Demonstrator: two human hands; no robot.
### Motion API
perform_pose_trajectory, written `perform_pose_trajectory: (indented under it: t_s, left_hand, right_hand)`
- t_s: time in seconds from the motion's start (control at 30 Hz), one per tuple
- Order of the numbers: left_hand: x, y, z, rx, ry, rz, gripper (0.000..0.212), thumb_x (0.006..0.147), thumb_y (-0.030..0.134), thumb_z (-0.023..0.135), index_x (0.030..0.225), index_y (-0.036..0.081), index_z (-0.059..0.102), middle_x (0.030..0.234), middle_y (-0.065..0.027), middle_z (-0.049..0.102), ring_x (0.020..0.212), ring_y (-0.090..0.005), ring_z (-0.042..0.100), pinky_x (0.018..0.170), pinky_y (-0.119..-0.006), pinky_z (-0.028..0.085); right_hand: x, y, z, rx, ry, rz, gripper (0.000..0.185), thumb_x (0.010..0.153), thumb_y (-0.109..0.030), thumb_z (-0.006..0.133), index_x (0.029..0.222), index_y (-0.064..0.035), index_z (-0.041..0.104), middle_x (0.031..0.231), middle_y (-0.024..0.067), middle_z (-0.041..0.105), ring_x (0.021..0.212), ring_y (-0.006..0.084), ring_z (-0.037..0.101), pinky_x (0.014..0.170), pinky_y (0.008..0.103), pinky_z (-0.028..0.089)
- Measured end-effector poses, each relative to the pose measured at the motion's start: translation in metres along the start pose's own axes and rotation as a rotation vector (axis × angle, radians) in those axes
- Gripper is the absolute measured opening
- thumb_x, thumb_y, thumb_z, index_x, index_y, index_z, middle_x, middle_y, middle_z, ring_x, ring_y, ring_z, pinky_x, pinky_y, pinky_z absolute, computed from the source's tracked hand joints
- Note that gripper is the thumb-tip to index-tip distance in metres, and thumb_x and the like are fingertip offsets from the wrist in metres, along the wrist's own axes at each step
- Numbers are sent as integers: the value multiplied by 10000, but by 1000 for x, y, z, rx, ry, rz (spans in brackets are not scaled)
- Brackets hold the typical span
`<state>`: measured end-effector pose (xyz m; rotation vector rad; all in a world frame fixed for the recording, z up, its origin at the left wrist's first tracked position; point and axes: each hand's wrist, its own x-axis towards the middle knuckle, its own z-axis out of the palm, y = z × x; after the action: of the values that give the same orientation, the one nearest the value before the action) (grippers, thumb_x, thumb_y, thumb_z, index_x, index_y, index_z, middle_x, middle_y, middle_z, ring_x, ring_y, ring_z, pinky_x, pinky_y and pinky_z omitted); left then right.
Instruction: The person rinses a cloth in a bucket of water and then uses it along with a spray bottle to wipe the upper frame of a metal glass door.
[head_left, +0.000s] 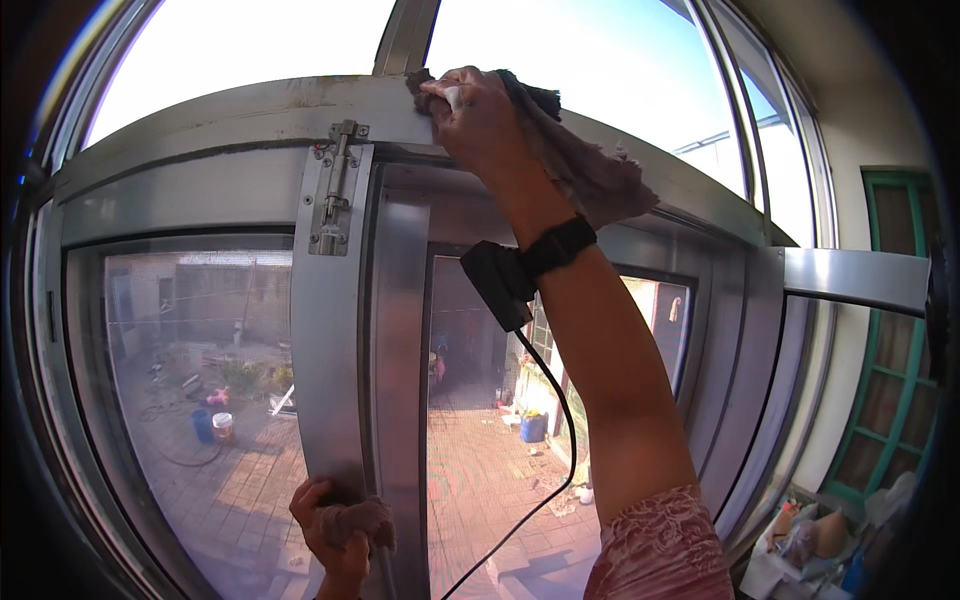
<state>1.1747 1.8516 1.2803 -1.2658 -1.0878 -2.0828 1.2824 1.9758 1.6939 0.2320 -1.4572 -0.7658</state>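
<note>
My right hand (480, 112) is raised high and grips a brownish-grey cloth (585, 165), pressed against the upper rail of a metal window frame (345, 97). The cloth's loose end hangs to the right of my wrist, with a darker patch at its top. Lower down, my left hand (334, 525) holds another bunched grey-brown cloth (360, 521) at the frame's upright post (326, 375). A metal barrel bolt (334, 187) is screwed to the top of that post, between the two hands in height. The lower part of my left arm is out of view.
A black strap with a box-like device (499, 285) and a cable (574, 420) are on my right forearm. Mesh-covered panes (195, 360) show a paved yard with buckets. At right are a projecting metal frame bar (855, 277), a green-framed window (877, 405) and piled items (802, 540).
</note>
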Motion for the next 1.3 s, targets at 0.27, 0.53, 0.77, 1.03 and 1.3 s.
perform_pose_trajectory:
  t_s: [0.27, 0.53, 0.77, 1.03, 1.3]
  left_hand:
    - [1, -4, -11, 27, -85, 94, 427, 534, 200, 551, 891, -24, 478, 1039, -164, 400, 1019, -314, 361, 855, -410, 311]
    - [3, -7, -16, 166, -120, 201, 256, 589, 262, 575, 606, 26, 477, 973, -145, 442, 994, -332, 360, 794, -436, 327]
    - [6, 7, -9, 23, -113, 110, 141, 512, 108, 480, 610, 7, 465, 1018, -175, 423, 1037, -339, 330, 866, -452, 281]
    - [5, 1, -15, 93, -153, 208, 156, 549, 155, 519, 621, 19, 495, 1014, -160, 429, 1044, -339, 325, 839, -443, 309]
    - [1, -3, -7, 107, -150, 231, 119, 559, 137, 509, 614, 34, 486, 967, -132, 437, 1050, -342, 313, 846, -444, 304]
  right_hand:
    - [-21, 50, -77, -164, -169, 119, 124, 710, -67, 562, 821, -42, 612, 816, 96, 570, 798, 231, 562, 729, 297, 448]
    - [17, -19, -10, -107, -215, 85, 117, 717, -115, 564, 809, -50, 595, 808, 133, 574, 763, 290, 564, 705, 318, 447]
    - [-14, 50, -93, -304, -299, 328, 130, 734, -107, 565, 832, -36, 612, 799, 118, 618, 783, 211, 601, 723, 296, 463]
    - [37, 12, -7, -191, -264, 99, 199, 741, -84, 493, 899, -94, 614, 878, 102, 604, 815, 262, 579, 768, 313, 444]
    - [5, 56, -80, -305, -360, 363, 265, 717, -12, 437, 913, -58, 608, 883, 122, 609, 850, 243, 579, 780, 313, 446]
